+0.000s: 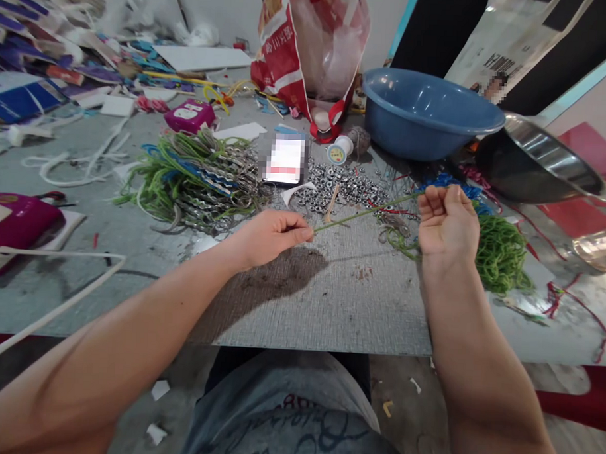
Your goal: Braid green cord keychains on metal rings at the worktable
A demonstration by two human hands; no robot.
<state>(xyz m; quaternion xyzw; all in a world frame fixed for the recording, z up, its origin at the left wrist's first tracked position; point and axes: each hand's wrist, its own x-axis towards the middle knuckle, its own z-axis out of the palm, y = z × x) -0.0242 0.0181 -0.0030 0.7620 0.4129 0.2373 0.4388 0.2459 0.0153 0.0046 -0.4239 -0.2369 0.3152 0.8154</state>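
Green cord (350,219) runs nearly straight between the two hands, above the middle of the surface (359,315), rising from left to right. The left hand (277,238) pinches its left end between thumb and fingertips; the right hand (447,215), palm turned toward the wearer with the fingers curled, grips the other end. Just beyond the cord lie many loose metal beads (321,188), with a lit phone (285,161) at their far left. Left of these, near the left hand, is a heap of beaded strands (200,174) in green, blue and grey. To the right, beside the right wrist, sits a pile of green cords (503,250), with blue cords (446,184) at its far side. Farther off stand a thread spool (338,151), a red bag (275,57) and, to its right, a blue basin (426,128), with a metal bowl (538,172) tilted beside it. Two purple boxes (191,116) lie to the left, one far, one near.
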